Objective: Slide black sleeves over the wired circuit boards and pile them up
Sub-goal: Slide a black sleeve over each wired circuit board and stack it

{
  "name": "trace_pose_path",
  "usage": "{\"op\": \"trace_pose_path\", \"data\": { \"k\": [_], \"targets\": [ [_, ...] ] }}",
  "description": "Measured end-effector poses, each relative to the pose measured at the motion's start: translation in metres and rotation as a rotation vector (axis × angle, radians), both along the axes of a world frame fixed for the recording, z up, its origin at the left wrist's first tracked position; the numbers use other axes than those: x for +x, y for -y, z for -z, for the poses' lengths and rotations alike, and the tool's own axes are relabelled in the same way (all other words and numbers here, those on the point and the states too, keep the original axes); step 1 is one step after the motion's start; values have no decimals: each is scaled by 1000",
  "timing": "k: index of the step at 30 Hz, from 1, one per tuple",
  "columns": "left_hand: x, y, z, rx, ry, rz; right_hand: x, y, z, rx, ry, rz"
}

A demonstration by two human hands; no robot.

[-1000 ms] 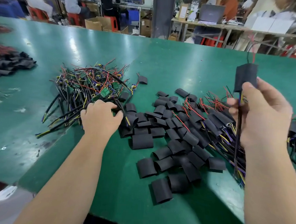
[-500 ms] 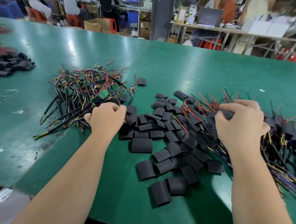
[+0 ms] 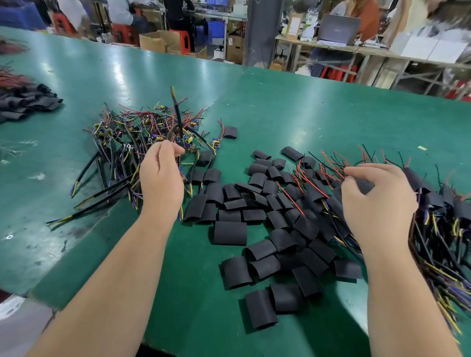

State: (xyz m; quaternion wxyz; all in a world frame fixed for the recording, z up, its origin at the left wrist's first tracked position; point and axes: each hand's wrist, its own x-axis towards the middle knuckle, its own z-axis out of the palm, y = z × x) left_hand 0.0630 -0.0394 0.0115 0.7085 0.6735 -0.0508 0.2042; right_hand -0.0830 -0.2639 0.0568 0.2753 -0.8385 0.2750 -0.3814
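Observation:
A tangle of unsleeved wired circuit boards (image 3: 126, 138) lies on the green table (image 3: 288, 109) at centre left. My left hand (image 3: 161, 179) pinches one wired board's cable (image 3: 177, 117) and holds it up out of the tangle, its wire ends pointing upward. Several loose black sleeves (image 3: 268, 208) are scattered in the middle. On the right lies the pile of sleeved boards (image 3: 447, 213) with red, yellow and purple wires. My right hand (image 3: 376, 203) hovers over that pile's left edge with loosely curled fingers and nothing visibly held.
Another heap of black sleeves and red-wired parts (image 3: 18, 104) lies at the far left. The table's near edge (image 3: 97, 302) runs diagonally under my left forearm. People sit at benches and red stools (image 3: 122, 33) beyond the far edge.
My right hand lowered the sleeved board onto the right pile and let it go. My left hand gripped a wired board in the tangle and lifted it up.

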Motion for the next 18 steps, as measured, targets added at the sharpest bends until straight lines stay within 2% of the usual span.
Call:
{"op": "trace_pose_path", "data": {
  "k": [2,6,11,14,16,18],
  "targets": [
    [5,-2,2,36,-43,19,1,0,1,10,-5,-3],
    [4,0,3,57,11,88,1,0,2,28,2,-5],
    [4,-3,2,-20,68,-62,1,0,2,34,1,-3],
    [3,-7,-2,-77,87,-58,1,0,2,41,-6,4],
    [4,-12,2,161,8,-95,2,0,3,47,-14,4],
    [3,-15,6,545,-158,-122,2,-1,3,52,-20,3]
  ]
}}
